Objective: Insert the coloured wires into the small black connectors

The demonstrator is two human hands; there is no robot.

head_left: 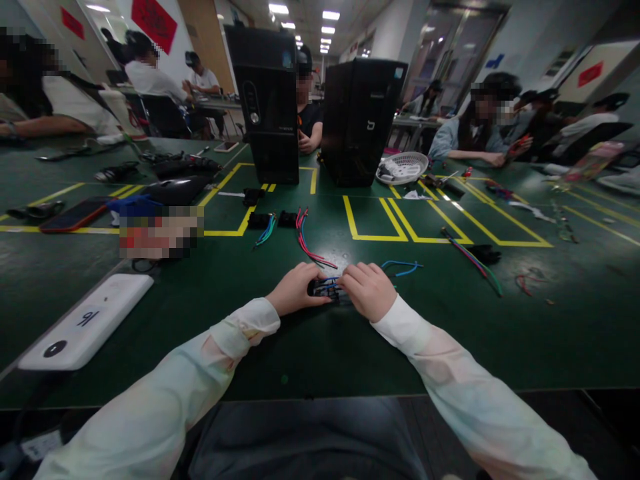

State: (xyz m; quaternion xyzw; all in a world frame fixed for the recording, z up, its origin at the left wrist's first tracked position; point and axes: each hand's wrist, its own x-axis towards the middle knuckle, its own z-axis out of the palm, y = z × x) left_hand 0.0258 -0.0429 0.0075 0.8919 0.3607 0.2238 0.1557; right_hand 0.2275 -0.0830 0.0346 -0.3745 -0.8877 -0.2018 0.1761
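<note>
Near the middle of the green table (300,347), my left hand (299,288) grips one side of a small dark part with blue wires (327,288). The fingers of my right hand (369,288) are pinched together at its other side, on a wire or part too small to name. Red and black wires (307,243) lie just beyond my hands, joined to a black connector (288,219). Left of it is another black connector (259,221) with blue and green wires. A loose blue wire (407,268) lies beyond my right hand.
Two black computer towers (273,107) (361,120) stand at the back, a person between them. A white basket (403,167) is right of them. A white power bank (90,323) and a phone (75,215) lie left; a wire bundle (475,261) lies right.
</note>
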